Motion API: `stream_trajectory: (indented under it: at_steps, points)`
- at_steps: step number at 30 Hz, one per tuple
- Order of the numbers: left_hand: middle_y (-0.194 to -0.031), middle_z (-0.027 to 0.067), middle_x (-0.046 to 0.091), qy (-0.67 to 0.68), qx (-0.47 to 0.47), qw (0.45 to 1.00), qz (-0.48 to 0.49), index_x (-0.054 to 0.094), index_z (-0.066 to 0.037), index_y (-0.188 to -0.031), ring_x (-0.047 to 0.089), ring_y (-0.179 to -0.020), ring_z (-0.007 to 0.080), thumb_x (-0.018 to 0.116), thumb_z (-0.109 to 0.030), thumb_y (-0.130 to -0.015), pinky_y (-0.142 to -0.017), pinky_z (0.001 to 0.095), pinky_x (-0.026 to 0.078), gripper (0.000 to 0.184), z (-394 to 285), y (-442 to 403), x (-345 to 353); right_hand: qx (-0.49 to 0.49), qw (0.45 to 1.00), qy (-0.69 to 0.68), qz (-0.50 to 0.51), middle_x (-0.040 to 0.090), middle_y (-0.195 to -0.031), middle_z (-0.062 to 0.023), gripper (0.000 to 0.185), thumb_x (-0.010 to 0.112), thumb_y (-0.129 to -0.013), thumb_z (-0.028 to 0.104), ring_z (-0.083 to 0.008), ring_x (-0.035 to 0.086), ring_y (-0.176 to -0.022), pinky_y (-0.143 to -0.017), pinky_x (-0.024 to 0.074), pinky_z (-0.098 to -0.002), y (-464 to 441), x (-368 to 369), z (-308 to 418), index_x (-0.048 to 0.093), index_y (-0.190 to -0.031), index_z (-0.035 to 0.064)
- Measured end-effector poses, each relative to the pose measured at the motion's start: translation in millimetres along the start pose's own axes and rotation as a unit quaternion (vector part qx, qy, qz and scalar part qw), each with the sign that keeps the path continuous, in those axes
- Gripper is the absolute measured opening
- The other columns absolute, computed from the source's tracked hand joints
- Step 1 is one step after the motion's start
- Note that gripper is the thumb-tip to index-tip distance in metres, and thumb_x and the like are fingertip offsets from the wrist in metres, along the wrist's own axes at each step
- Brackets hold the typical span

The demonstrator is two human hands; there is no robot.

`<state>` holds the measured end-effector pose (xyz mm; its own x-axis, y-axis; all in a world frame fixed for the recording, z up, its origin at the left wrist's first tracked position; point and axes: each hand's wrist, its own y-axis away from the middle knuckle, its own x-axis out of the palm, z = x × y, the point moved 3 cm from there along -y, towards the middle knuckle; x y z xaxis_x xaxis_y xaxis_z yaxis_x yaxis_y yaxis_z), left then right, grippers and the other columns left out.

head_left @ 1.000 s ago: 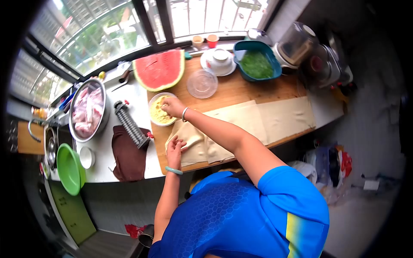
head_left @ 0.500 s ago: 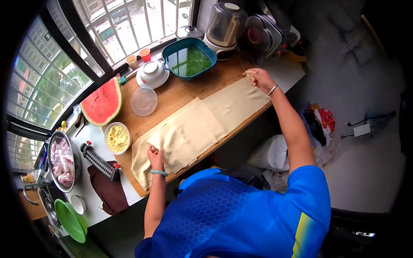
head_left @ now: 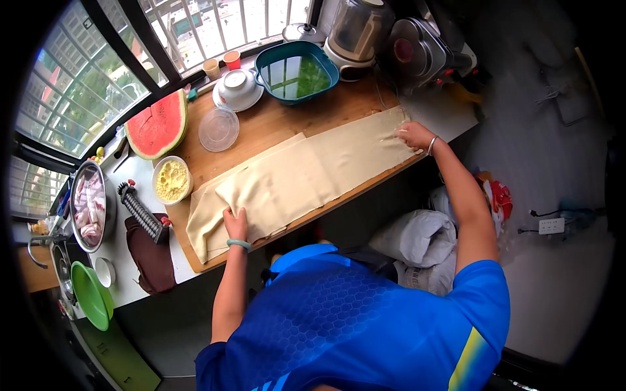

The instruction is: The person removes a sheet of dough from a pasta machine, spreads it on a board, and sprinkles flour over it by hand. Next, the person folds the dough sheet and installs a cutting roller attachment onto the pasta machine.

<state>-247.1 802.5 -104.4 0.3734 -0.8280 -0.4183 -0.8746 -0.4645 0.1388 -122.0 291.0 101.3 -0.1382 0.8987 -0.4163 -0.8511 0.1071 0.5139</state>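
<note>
A long, pale dough sheet (head_left: pixel 352 156) lies in layers along a wooden board (head_left: pixel 287 120). My left hand (head_left: pixel 236 225) is at its near left part, thumb and fingers closing on the dough where a raised fold runs. Over the far right end of the sheet, my right hand (head_left: pixel 415 135) has its fingers curled down against the surface. Whatever sits between those fingers is hidden; small dough bits show close by. A tub of yellow crumbly paste (head_left: pixel 172 181) stands by the sheet's left end, and a clear round lid (head_left: pixel 219 129) lies behind it.
At the back are a teal basin of water and greens (head_left: pixel 297 73), an upturned bowl (head_left: pixel 236 85) and a blender (head_left: pixel 357 36). Cut watermelon (head_left: pixel 158 124), a metal bowl of meat (head_left: pixel 90 205), a black roller tool (head_left: pixel 142 212) and a green basin (head_left: pixel 91 296) are left.
My right hand has come down onto the dough's right end from a raised pinch. My left hand stays at the fold, its fingers slightly more spread. The view has shifted a little.
</note>
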Motion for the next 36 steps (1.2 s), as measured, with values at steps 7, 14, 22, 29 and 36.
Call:
stream_trajectory:
  at_steps: [7, 14, 22, 29, 36]
  points:
    - [-0.088, 0.0067, 0.055, 0.188, 0.049, 0.98, 0.043, 0.048, 0.001, -0.094, 0.049, -0.079, 0.0089, 0.047, -0.011, -0.085, -0.071, 0.0224, 0.039, 0.015, -52, -15, -22, -0.049, 0.995, -0.018, 0.08, 0.039, -0.057, 0.0034, 0.019, 0.049, -0.084, 0.018, -0.0038, 0.031, -0.041, -0.035, 0.0239, -0.0188, 14, 78, 46, 0.053, -0.095, 0.0033]
    - [-0.077, 0.0019, 0.054, 0.197, -0.025, 0.975, 0.103, 0.047, 0.002, -0.098, 0.046, -0.065, 0.0055, 0.048, -0.012, -0.086, -0.058, 0.0197, 0.038, 0.019, -12, -21, -17, -0.096, 0.988, -0.055, 0.112, 0.045, -0.059, 0.0005, 0.013, 0.047, -0.083, 0.013, -0.0064, 0.035, -0.041, -0.035, 0.0289, -0.022, 15, 185, 63, 0.056, -0.085, 0.0032]
    - [-0.071, 0.0024, 0.051, 0.13, -0.025, 0.985, 0.111, 0.046, 0.001, -0.098, 0.044, -0.062, 0.0067, 0.052, -0.021, -0.085, -0.056, 0.021, 0.038, 0.026, -20, -22, -21, -0.155, 0.954, 0.11, 0.232, 0.049, -0.063, -0.0005, 0.015, 0.049, -0.082, 0.013, -0.0057, 0.038, -0.044, -0.038, 0.0334, -0.0204, 29, 339, 77, 0.057, -0.092, 0.0056]
    - [-0.076, 0.003, 0.051, 0.237, 0.023, 0.965, 0.109, 0.045, 0.0, -0.094, 0.044, -0.068, 0.0065, 0.05, -0.01, -0.085, -0.061, 0.0196, 0.038, 0.014, 13, -30, -5, -0.07, 0.975, 0.037, 0.209, 0.045, -0.059, 0.0008, 0.015, 0.047, -0.085, 0.015, -0.0051, 0.035, -0.042, -0.036, 0.0298, -0.0205, 23, 349, 25, 0.055, -0.092, 0.004]
    - [-0.093, 0.0128, 0.054, 0.031, 0.062, 0.998, -0.009, 0.047, -0.001, -0.101, 0.052, -0.086, 0.0218, 0.05, -0.003, -0.079, -0.077, 0.0313, 0.04, 0.022, -33, -30, -25, -0.05, 0.987, -0.03, 0.151, 0.048, -0.061, -0.0011, 0.014, 0.047, -0.083, 0.013, -0.006, 0.036, -0.042, -0.034, 0.0292, -0.0201, -1, 270, -33, 0.055, -0.09, 0.0035]
